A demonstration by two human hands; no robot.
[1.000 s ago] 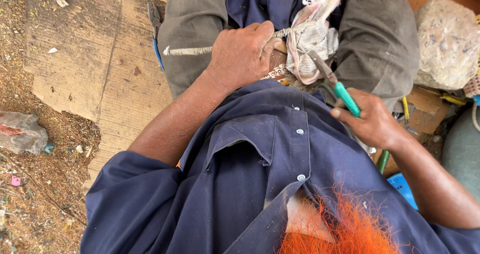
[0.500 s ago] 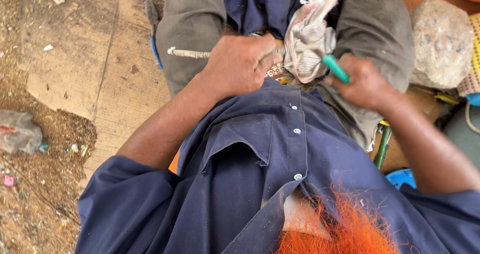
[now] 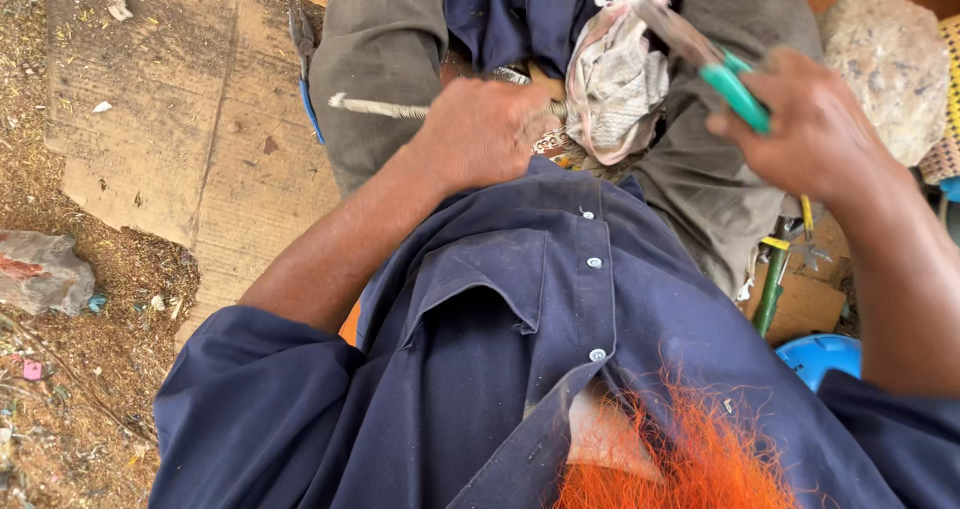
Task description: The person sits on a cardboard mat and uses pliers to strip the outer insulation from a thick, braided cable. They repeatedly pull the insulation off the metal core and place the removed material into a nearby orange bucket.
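Note:
I look down my dark blue shirt at my lap. My left hand point(image 3: 482, 134) is closed on a thin whitish rod point(image 3: 378, 109) whose end sticks out to the left over my grey trouser leg. Beside it a crumpled pale rag point(image 3: 615, 89) lies bunched between my legs. My right hand point(image 3: 815, 129) is raised to the right of the rag and grips a tool with a teal handle point(image 3: 735, 91); its blurred shaft points up-left toward the rag's top.
Flat cardboard point(image 3: 150, 119) covers the dirt at left, with blue-handled pliers point(image 3: 305, 69) at its edge by my leg. A large stone point(image 3: 885, 59) sits at the upper right. A green-handled tool point(image 3: 770, 289) and a blue tub point(image 3: 830, 354) lie at right.
My right hand has lifted with the teal-handled tool from beside my right knee up to the rag. My left hand has kept its grip on the rod.

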